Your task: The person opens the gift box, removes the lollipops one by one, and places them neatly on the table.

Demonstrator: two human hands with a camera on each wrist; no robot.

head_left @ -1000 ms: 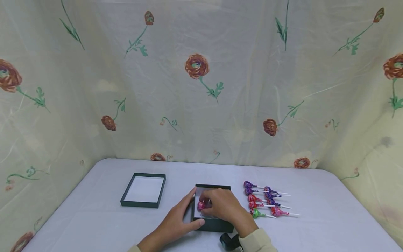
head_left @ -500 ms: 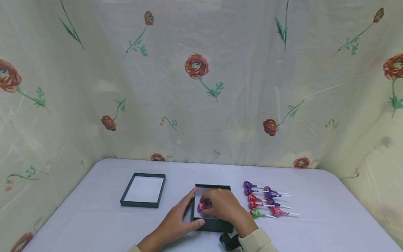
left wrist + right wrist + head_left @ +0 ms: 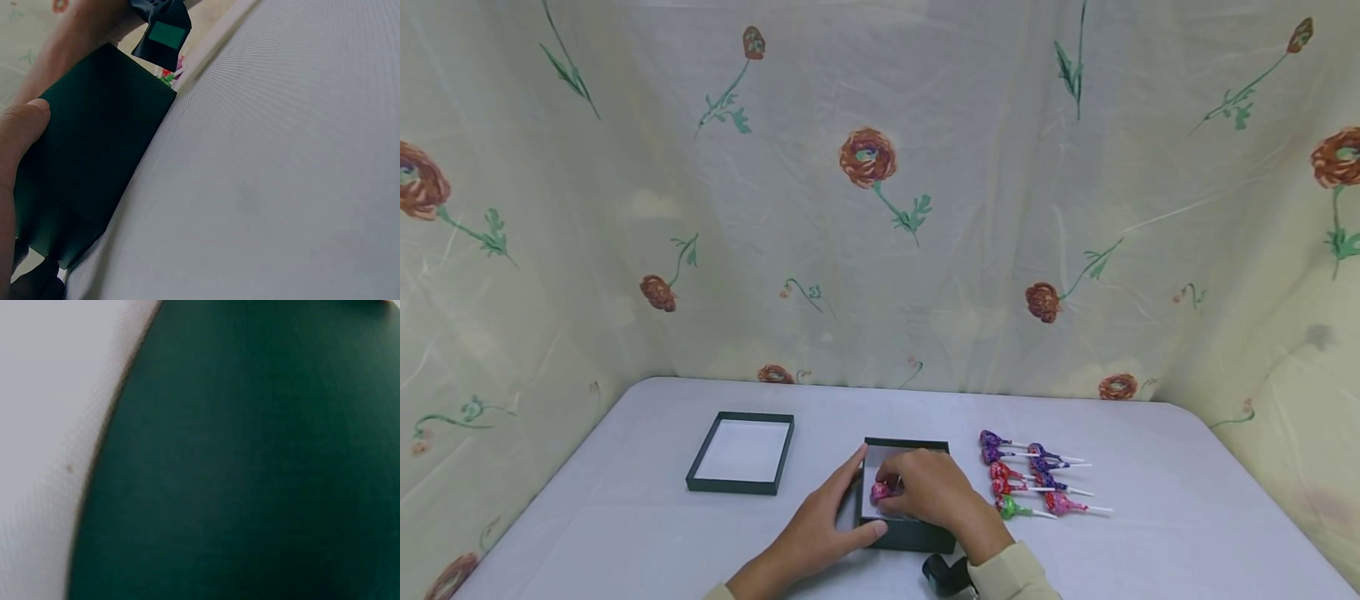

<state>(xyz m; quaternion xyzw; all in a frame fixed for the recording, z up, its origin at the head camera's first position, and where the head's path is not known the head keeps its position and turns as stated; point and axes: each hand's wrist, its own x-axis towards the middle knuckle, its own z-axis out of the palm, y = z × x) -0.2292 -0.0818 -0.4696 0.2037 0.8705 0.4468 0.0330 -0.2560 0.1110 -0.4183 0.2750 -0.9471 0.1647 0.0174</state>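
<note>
A dark green box [image 3: 907,536] with a white inside stands near the table's front edge. My left hand [image 3: 827,521] holds its left wall, thumb on the front corner and fingers along the side; the left wrist view shows the thumb [image 3: 25,122] on the box wall [image 3: 94,156]. My right hand [image 3: 925,487] reaches into the box and pinches a pink wrapped lollipop [image 3: 878,491] low over the box floor. The right wrist view is filled by the box's green wall [image 3: 250,462] against the table [image 3: 56,381].
The box's lid [image 3: 742,452] lies open side up to the left. Several wrapped lollipops [image 3: 1030,482], purple, red, pink and green, lie in rows right of the box. A flowered cloth [image 3: 880,192] hangs behind and beside the white table [image 3: 1187,517].
The pink lollipop has sunk slightly lower into the box; both hands have stayed nearly still.
</note>
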